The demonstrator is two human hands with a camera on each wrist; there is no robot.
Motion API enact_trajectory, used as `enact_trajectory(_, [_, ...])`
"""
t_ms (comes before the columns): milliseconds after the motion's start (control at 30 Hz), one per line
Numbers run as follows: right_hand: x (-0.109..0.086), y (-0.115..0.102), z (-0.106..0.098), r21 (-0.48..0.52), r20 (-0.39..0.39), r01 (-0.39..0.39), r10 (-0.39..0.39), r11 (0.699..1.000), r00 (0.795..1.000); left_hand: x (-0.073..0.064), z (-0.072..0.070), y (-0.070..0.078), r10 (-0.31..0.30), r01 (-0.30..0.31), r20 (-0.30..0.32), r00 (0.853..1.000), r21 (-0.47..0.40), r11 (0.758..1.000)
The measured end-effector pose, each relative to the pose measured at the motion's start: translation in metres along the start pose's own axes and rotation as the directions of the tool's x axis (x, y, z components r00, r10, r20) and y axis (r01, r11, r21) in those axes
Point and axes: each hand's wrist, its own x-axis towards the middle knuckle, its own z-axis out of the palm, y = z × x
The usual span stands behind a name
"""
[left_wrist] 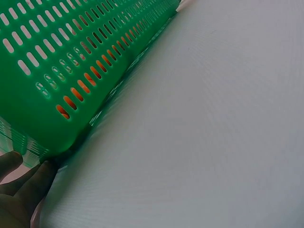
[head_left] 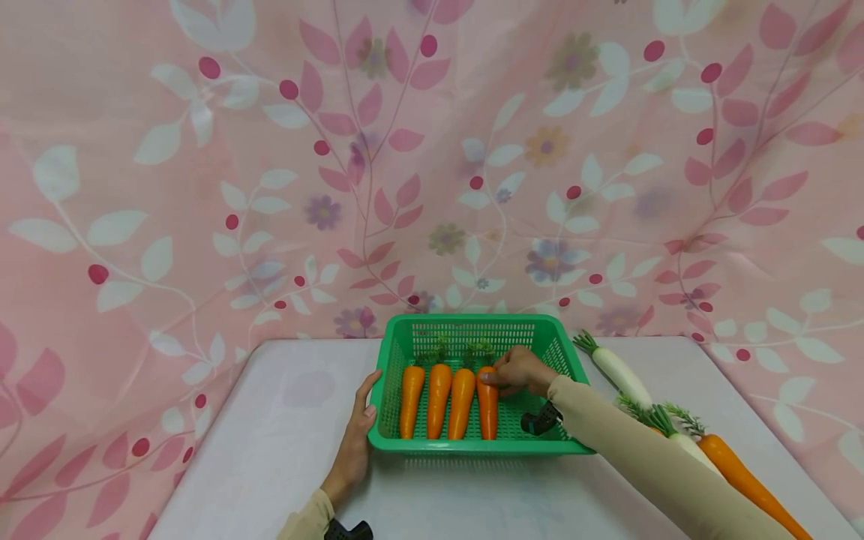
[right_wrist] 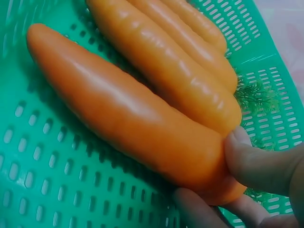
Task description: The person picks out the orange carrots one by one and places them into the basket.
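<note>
Pink floral cloth, white table. Right hand pinches rightmost tapered orange carrot inside perforated green plastic basket; left hand, fingers straight, touches basket's side. Best: align with neighbouring carrots, release gently.

"What carries everything here?"

"A smooth whitish table with rounded far corners; a rectangular green plastic basket with slotted walls stands about midway across it."

"And to its right?"

"A long white radish with short green stalks, near the far edge; closer in, a second white radish, partly hidden; just beside that, a tapered orange carrot with feathery green leaves."
</note>
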Motion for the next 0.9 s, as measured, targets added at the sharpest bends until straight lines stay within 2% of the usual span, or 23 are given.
enact_trajectory(533, [0.0024, 0.0019, 0.0007, -0.161, -0.055, -0.008, -0.001, 0.987, 0.998, 0.0003, 0.0000, -0.0026, 0.015, -0.015, -0.002, 1.000, 0.006, 1.000])
enact_trajectory(900, [-0.0010, 0.0010, 0.0010, -0.173, -0.041, 0.016, -0.023, 0.985, 0.999, 0.0001, 0.0003, -0.0030, 0.004, -0.004, 0.002, 1.000, -0.004, 1.000])
